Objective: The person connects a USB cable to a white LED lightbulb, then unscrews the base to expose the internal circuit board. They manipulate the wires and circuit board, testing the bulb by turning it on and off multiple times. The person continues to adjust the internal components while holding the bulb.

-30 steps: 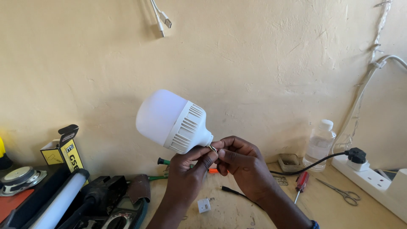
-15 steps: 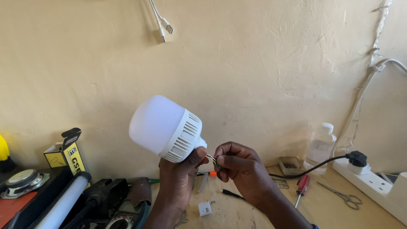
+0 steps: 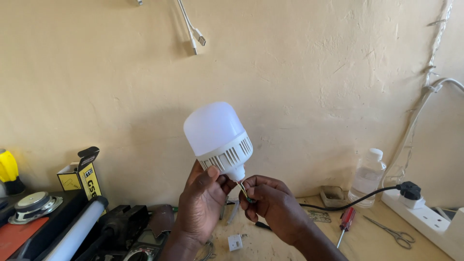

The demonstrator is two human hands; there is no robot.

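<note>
hands close to camera, low centre; left hand [image 3: 202,205] clamped around narrow base of white led bulb [image 3: 218,135], thumb up against ribbed grey collar; right hand [image 3: 273,208] just beside it, fingertips pinched together on thin wire leads [image 3: 243,189] coming out of bulb's base; leads touching both base and fingertips, lying between the two hands; bulb held above left hand, long axis tilted, dome up and slightly left, base down and right toward right hand; right hand nearer to leads, left nearer to bulb body; colour and number of leads hard to make out, ends hidden in pinch; lower edge of both forearms cut off by frame.

further out on wooden bench [image 3: 290,241]: small white square part [image 3: 235,241] below hands; red-handled screwdriver [image 3: 345,223] and scissors [image 3: 392,234] to right; white tube lamp [image 3: 77,229] and dark tools to left, partly cut off; black plug [image 3: 410,189] in white power strip [image 3: 435,222], its cable running behind right hand; clear plastic bottle [image 3: 368,176] near wall; yellow-black carton [image 3: 83,176] at left; plaster wall [image 3: 314,72] behind, white cable ends [image 3: 195,41] hanging at top.
</note>
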